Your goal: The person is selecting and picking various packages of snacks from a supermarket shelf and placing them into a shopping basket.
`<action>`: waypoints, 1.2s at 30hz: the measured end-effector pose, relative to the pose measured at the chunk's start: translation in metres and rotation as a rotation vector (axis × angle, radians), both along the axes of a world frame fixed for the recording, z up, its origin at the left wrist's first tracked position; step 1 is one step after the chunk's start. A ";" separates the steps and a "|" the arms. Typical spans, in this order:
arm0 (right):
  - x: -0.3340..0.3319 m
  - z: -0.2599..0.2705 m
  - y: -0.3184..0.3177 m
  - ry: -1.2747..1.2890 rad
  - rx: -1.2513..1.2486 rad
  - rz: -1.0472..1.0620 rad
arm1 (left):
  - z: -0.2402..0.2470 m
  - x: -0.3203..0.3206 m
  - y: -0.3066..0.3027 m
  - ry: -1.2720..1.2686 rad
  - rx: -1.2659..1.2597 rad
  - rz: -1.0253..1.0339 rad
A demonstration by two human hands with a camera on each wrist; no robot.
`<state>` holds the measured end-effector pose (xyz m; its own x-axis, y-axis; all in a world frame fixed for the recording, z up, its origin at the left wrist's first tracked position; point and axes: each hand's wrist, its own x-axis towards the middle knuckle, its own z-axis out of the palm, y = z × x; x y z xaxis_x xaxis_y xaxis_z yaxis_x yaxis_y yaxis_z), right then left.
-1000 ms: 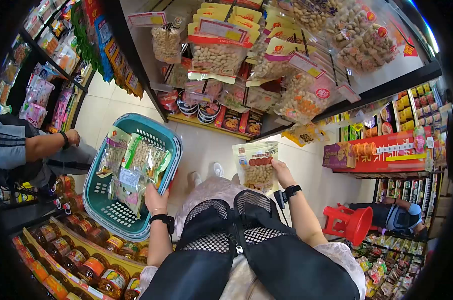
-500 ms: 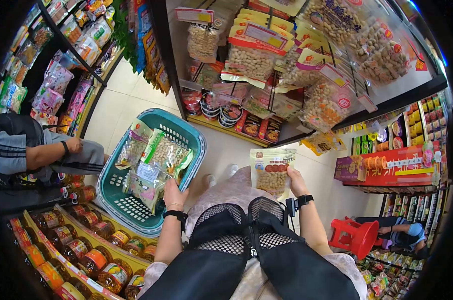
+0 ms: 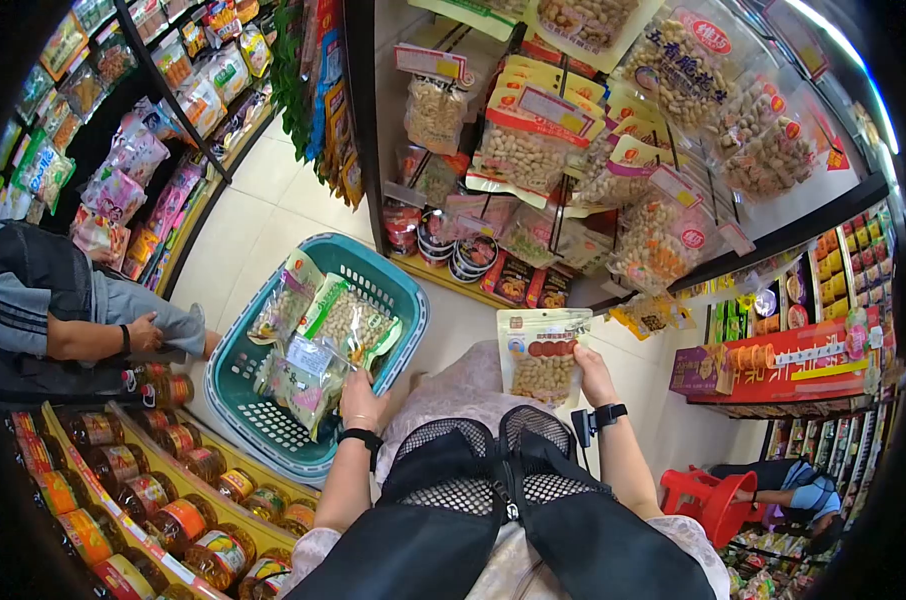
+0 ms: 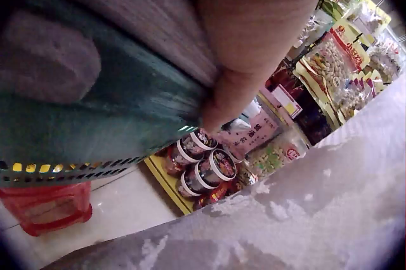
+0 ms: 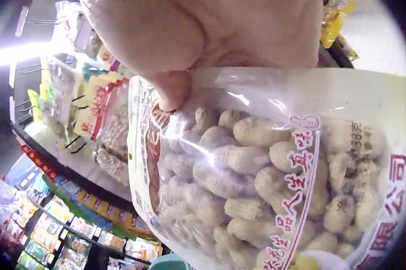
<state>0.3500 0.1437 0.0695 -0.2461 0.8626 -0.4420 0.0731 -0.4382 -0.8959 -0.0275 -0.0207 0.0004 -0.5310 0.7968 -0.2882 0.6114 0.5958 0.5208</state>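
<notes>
My left hand [image 3: 364, 402] grips the rim of a teal plastic shopping basket [image 3: 378, 268] at its right side. In the left wrist view the fingers [image 4: 254, 35] curl over the basket's edge [image 4: 95, 121]. Inside lie several snack bags, among them a green-edged bag of nuts [image 3: 358, 322] and a bag with a white label [image 3: 311, 358]. My right hand [image 3: 595, 376] holds a bag of peanuts [image 3: 539, 372] upright by its right edge, in front of my lap. The right wrist view shows whole unshelled peanuts [image 5: 235, 168] through its clear window.
Ahead stands a rack with hanging nut bags [image 3: 521, 155] and tubs [image 3: 473, 255] below. Oil bottles [image 3: 185, 520] line a low shelf at left. A person [image 3: 83, 320] is at the left; a red stool [image 3: 708, 505] stands at the right, with another person [image 3: 808, 490] beyond.
The head view has shifted, so basket, hands and rack sit further right in it. The peanut bag now faces me more squarely. Both hands keep their holds.
</notes>
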 end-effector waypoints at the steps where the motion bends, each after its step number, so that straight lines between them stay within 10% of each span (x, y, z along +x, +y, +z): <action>1: -0.010 0.015 0.001 -0.037 0.052 0.019 | -0.001 -0.001 0.001 0.003 -0.003 -0.014; 13: -0.074 0.126 0.033 0.467 0.205 -0.158 | -0.012 -0.006 0.005 -0.036 0.028 -0.045; 36: -0.069 0.153 0.026 0.325 0.298 -0.210 | -0.025 -0.016 0.013 -0.092 0.022 -0.055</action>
